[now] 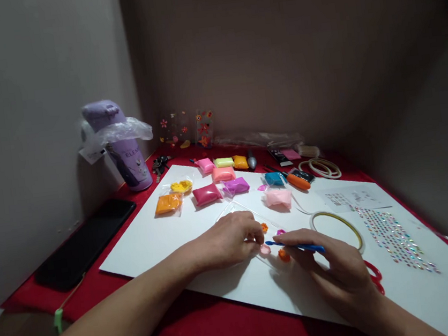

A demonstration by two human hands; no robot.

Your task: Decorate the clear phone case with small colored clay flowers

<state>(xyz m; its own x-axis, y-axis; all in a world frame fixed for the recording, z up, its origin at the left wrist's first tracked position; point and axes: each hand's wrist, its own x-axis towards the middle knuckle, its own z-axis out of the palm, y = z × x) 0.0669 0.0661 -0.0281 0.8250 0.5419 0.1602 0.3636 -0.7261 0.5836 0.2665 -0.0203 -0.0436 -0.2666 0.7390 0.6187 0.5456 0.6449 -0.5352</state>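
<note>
My right hand (335, 263) grips a slim blue modelling tool (297, 245), whose tip is at a small pale pink clay piece (265, 249). My left hand (236, 238) is curled, its fingertips pinched together right beside that pink piece; what they hold is hidden. Beneath lies a flat clear plastic piece (236, 206), partly covered by my left hand. Small orange clay flowers (264, 228) and a magenta bit (280, 232) sit around the tool. Another orange clay piece (284, 255) is just under my right fingers.
Several clay packets, such as a red one (206, 194), lie across the white board (136, 248). At right are a tape roll (354, 228), red-handled scissors (376, 274) and a gem sheet (398, 240). A purple tumbler (128, 157) and black phone (87, 243) are left.
</note>
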